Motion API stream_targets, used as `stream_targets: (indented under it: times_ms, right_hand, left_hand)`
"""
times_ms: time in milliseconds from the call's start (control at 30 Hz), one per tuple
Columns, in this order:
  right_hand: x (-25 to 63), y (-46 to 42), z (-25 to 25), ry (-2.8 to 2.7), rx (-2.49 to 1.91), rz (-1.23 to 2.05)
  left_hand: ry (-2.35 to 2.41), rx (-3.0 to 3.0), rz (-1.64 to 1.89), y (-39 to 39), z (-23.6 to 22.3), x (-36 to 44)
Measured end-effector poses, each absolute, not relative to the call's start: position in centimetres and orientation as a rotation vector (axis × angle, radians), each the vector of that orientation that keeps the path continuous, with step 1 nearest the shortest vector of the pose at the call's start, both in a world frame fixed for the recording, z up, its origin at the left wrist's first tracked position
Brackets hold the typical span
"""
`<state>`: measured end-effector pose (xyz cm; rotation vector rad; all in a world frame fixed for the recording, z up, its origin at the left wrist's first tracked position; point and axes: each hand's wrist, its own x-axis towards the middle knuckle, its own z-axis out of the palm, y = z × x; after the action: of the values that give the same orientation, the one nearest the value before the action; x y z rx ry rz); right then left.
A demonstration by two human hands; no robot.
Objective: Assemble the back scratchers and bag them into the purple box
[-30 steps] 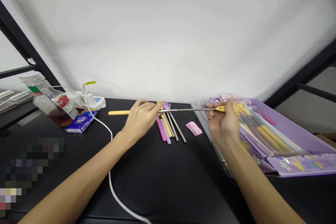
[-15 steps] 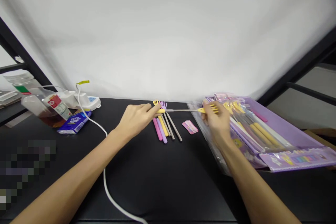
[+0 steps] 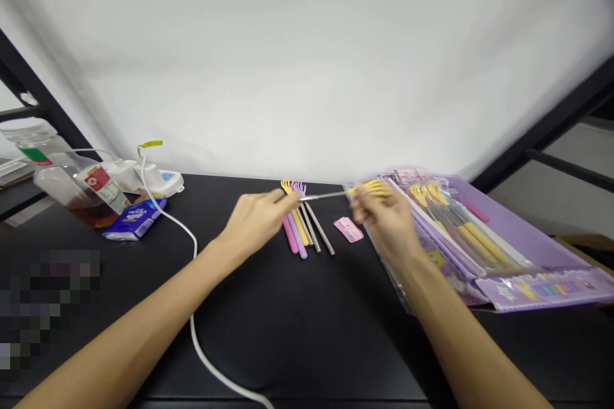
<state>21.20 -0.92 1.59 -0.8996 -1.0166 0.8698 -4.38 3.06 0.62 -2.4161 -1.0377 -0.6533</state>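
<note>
Backscratcher [image 3: 330, 195] is stretching sideways. Left hand [image 3: 256, 218] is gripping one end; right hand [image 3: 389, 220] is clasping its yellow claw [image 3: 378, 189].

Observed a plain white wall [image 3: 307, 77] behind, bearing soft grey shadows at upper left and upper right under diffuse light. Noted a matt black tabletop [image 3: 307, 332], set close against the wall. Recorded a black frame post [image 3: 19, 70] at left, slanting in view, and another black post [image 3: 551, 124] at right, joined by a thin crossbar [image 3: 570, 170]
</note>
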Motion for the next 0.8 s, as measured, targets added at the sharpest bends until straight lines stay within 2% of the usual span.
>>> stream_targets:
  times_ms: [133,300,433,667,800]
  right_hand:
    - [23.9,-0.2,2.4,-0.573,-0.765,0.723]
    - [22.5,-0.5,2.6,-0.634,-0.775,0.916]
    - [22.5,-0.7,3.0,-0.592,-0.700,0.814]
    - [25.6,-0.9,4.0,-0.404,-0.804,0.746]
    - [26.0,-1.1,4.6,-0.379,-0.775,0.698]
  left_hand:
    - [-1.216,-2.338,-0.690,4.4,0.5,-5.5]
    - [-0.898,-2.387,-0.696,3.6,0.2,-3.7]
    - [-0.786,-2.335,-0.718,3.1,-0.1,-2.8]
    - [-0.768,-2.562,-0.710,3.4,-0.5,-2.8]
    - [-0.947,-2.599,-0.711,3.3,0.0,-2.6]
